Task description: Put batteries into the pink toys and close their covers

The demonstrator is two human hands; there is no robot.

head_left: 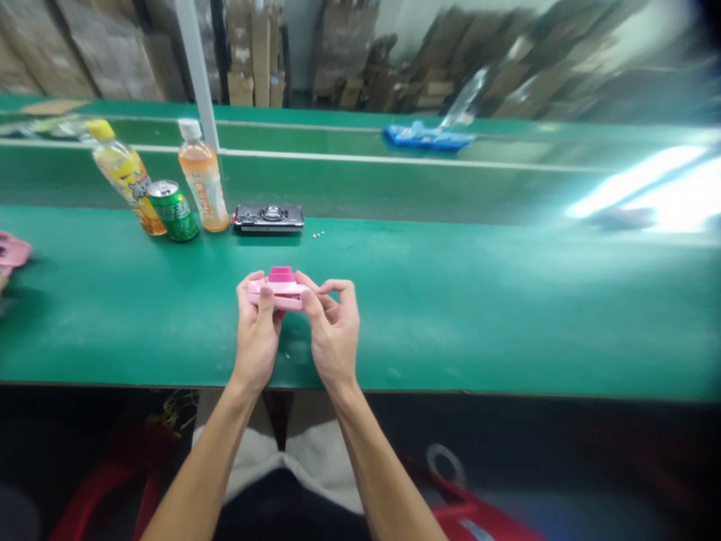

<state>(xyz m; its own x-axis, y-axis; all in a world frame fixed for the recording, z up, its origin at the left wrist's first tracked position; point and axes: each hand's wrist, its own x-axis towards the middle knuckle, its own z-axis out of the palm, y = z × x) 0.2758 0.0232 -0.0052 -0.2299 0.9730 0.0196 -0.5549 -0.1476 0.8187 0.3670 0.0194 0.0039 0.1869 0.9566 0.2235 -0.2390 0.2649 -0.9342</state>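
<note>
A small pink plastic piece (285, 288) with a darker pink raised part on top is held between my two hands above the green table, with a narrow gap along its near side. My left hand (257, 330) grips its left end, thumb on the near side. My right hand (335, 323) pinches its right end between thumb and fingers. Beyond the hands lies a black and silver device (270, 218), with several tiny white bits (318, 235) to its right.
A yellow-capped bottle (127, 176), a green can (173, 212) and a white-capped bottle (203, 180) stand at the back left of the green table (451, 315). Another pink piece (12, 252) is at the far left. A blue item (428, 137) lies farther back.
</note>
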